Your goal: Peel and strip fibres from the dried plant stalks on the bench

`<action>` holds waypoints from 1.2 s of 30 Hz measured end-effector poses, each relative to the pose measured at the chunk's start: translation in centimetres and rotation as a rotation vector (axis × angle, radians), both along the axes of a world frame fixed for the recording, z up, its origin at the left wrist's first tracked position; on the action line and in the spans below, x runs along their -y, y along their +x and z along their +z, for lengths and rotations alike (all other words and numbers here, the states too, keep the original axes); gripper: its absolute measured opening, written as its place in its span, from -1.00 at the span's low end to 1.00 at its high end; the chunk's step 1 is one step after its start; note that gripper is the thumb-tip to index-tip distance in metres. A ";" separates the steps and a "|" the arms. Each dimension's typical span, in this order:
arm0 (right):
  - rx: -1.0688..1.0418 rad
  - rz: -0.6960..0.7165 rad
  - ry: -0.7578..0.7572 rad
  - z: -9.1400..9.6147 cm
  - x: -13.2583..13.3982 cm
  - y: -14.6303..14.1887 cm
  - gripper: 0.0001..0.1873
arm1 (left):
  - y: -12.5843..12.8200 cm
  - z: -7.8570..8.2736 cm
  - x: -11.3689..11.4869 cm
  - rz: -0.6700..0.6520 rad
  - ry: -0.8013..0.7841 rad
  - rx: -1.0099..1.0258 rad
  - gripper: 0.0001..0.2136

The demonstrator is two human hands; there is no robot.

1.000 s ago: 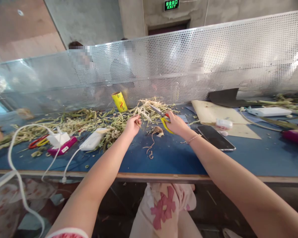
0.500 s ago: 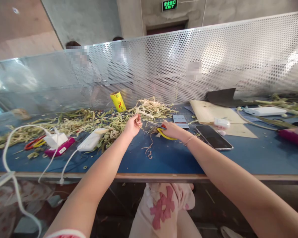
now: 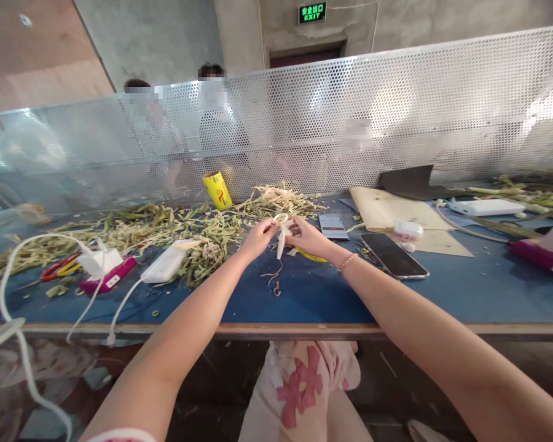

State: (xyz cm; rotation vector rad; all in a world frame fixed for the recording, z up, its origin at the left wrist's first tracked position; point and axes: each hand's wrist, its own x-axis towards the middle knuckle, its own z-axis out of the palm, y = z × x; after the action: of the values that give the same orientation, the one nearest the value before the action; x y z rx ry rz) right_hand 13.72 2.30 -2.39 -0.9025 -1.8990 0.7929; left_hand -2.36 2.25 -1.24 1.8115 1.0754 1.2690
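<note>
Above the middle of the blue table, my left hand (image 3: 260, 238) pinches one side of a pale plant strip (image 3: 281, 239). The strip forms a small loop at the top, and its broader end hangs down. On the other side, my right hand (image 3: 308, 237) has its fingers closed on the same strip. Scissors with a yellow handle (image 3: 314, 256) lie below my right hand, which covers most of them. Under the strip, a thin curled brown strand (image 3: 275, 283) rests on the table. Behind my hands is a heap of dry plant strips (image 3: 281, 197).
Right of my hands lie a card (image 3: 333, 227), a phone (image 3: 395, 256) and a small white case (image 3: 408, 230). To the left are a white power bank (image 3: 166, 265), a charger with cables (image 3: 99, 261) and red-yellow scissors (image 3: 61, 267). A yellow tube (image 3: 217, 190) stands before the perforated screen (image 3: 286, 135).
My right hand has let go of the scissors and moved left to the pale strip. Both hands now meet at the strip, which has come nearer and hangs down.
</note>
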 end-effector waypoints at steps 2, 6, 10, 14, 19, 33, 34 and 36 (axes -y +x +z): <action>-0.049 0.004 -0.012 0.0 0.0 0.0 -0.62 | 0.1 0.0 0.1 -0.008 0.077 -0.151 -0.87; -0.040 -0.119 0.078 0.1 -0.3 0.4 -0.70 | 0.1 -0.1 -0.1 0.025 0.106 -0.203 -0.89; -0.041 -0.121 0.087 0.4 -0.4 0.8 -0.78 | -0.3 -0.4 -1.0 0.067 0.112 -0.090 -0.90; -0.107 -0.132 0.060 0.6 -0.4 0.7 -0.83 | -0.4 -0.3 -1.3 0.113 0.058 0.063 -0.91; -0.364 -0.063 -0.021 1.0 -0.2 0.7 -0.76 | 0.0 -0.2 -0.9 0.090 0.016 0.318 -0.80; -0.417 0.102 -0.256 2.0 1.0 0.4 -0.66 | 0.7 0.0 -0.2 -0.014 -0.160 0.516 -0.85; -0.412 0.100 -0.239 1.8 0.9 0.3 -0.66 | 0.7 0.0 -0.1 -0.042 -0.144 0.493 -0.84; -0.384 0.077 -0.182 1.4 0.5 0.3 -0.65 | 0.9 -0.1 0.2 -0.087 -0.136 0.454 -0.78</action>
State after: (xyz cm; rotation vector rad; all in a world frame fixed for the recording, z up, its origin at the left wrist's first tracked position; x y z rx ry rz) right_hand 13.98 1.83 -0.99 -0.7264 -1.5492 1.1139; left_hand -1.45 2.05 -1.34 1.3631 0.7972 1.4269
